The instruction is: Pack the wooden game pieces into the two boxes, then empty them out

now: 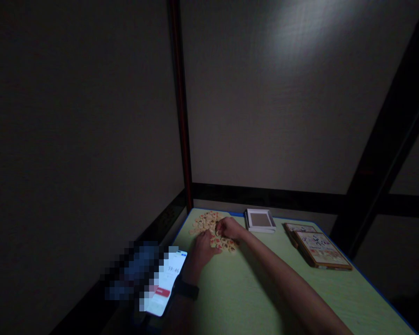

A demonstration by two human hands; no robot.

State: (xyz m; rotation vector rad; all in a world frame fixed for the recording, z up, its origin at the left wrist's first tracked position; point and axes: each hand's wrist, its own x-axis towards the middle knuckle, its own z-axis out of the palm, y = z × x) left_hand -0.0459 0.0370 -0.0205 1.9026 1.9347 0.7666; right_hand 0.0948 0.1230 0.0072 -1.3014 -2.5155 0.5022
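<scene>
Many round, pale wooden Chinese chess pieces (pixel 200 223) with red or dark markings lie in a loose spread near the far left corner of the green table. My left hand (pixel 203 249) rests at the near left edge of the spread, thumb apart from the fingers, touching or just above the pieces. From the right, my right hand (pixel 230 227) reaches in over the middle, its fingers curled and pinched on a piece. The marking on that piece is too small to read, and the hands partly hide those beneath.
An open white box (pixel 260 220) stands at the table's far edge. Two flat printed boxes (pixel 323 249) lie partly overlapping at the right. A lit phone (pixel 167 281) showing a timer leans beside my left forearm. Walls meet behind the table (pixel 240 293).
</scene>
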